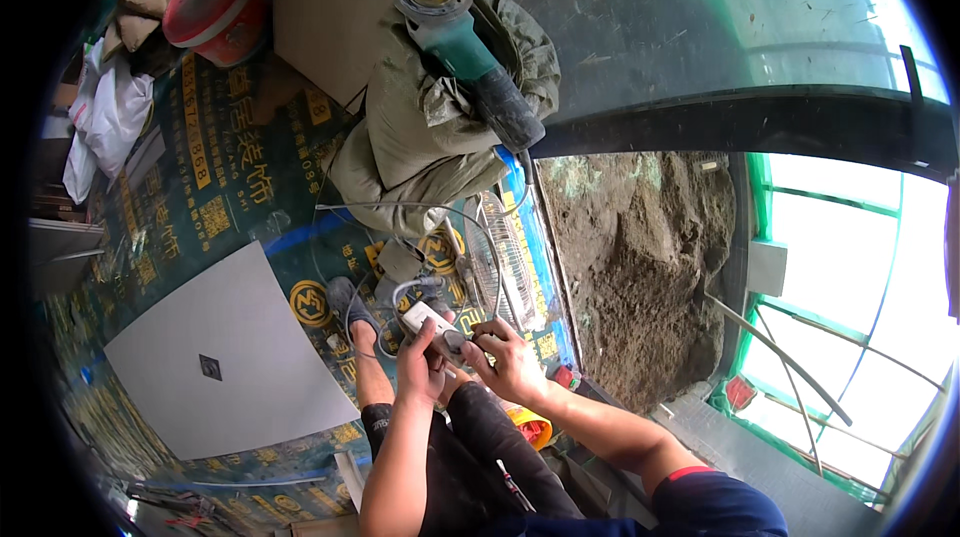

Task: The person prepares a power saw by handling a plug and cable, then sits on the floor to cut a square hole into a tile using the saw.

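My left hand [420, 369] grips a white power strip [428, 325] with a white cable running off it. My right hand [508, 362] is closed on a grey plug [458, 342] at the strip's near end. Both hands meet in front of my knees, above my dark shoe [347, 302]. A green angle grinder [462, 47] lies on a grey sack [430, 127] further ahead, its black cord trailing down toward the strip.
A large grey tile [225, 357] lies on the covered floor to the left. A red bucket [215, 5] and white bags [110, 117] stand at the far left. A mound of mortar [640, 267] fills the right, next to a window frame [800, 337].
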A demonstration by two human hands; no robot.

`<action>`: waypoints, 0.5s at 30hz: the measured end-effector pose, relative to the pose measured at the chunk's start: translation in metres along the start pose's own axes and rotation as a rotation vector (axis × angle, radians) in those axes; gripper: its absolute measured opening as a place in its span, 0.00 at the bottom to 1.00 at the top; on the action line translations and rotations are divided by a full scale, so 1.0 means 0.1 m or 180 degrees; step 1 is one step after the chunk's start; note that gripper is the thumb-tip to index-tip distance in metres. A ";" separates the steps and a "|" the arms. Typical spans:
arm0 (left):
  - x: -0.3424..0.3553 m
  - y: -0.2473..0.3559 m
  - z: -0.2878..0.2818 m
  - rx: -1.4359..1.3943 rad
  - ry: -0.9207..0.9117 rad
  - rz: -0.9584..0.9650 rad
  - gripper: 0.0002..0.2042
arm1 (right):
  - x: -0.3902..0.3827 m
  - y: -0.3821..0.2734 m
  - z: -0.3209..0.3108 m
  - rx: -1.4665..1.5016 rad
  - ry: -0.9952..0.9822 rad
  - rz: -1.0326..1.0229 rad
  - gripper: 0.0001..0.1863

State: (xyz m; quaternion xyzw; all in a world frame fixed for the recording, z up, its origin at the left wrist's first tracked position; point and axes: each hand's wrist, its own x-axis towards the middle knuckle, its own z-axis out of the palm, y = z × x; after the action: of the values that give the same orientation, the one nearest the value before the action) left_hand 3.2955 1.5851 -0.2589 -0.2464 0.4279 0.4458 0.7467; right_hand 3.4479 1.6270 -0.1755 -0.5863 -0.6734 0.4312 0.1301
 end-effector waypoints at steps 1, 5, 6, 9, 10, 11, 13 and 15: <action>0.00 0.02 0.03 0.0105 -0.0097 0.0044 0.14 | 0.05 -0.03 -0.05 0.0056 0.0019 -0.0224 0.11; -0.05 0.14 0.07 0.0534 -0.0152 0.0460 0.14 | 0.32 0.00 -0.25 -0.0144 -0.0070 -0.0435 0.08; -0.07 0.17 0.06 0.0574 -0.0023 0.0446 0.14 | 0.38 0.06 -0.30 -0.0157 -0.0100 -0.0259 0.07; -0.19 0.27 0.02 0.0469 0.0251 0.0533 0.19 | 0.60 0.35 -0.35 -0.0529 0.0330 -0.0205 0.10; -0.24 0.30 0.00 0.0507 0.0093 0.0766 0.19 | 0.70 0.48 -0.32 -0.0790 0.0611 -0.0377 0.12; -0.32 0.33 -0.03 0.0591 0.0167 0.0877 0.20 | 0.79 0.60 -0.26 -0.0238 0.0616 0.0623 0.18; -0.44 0.40 -0.08 0.0627 0.0116 0.1047 0.24 | 1.05 0.89 -0.24 0.0038 0.0551 0.1516 0.27; -0.51 0.42 -0.13 0.0910 0.0083 0.1103 0.25 | 1.43 1.11 -0.10 0.0338 0.0673 0.1518 0.25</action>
State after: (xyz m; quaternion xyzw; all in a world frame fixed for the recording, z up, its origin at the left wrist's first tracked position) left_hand 3.2408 1.5722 -0.2211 -0.0666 0.5323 0.4989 0.6807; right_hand 3.4901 1.7534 -0.2982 -0.7625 -0.4753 0.4207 0.1251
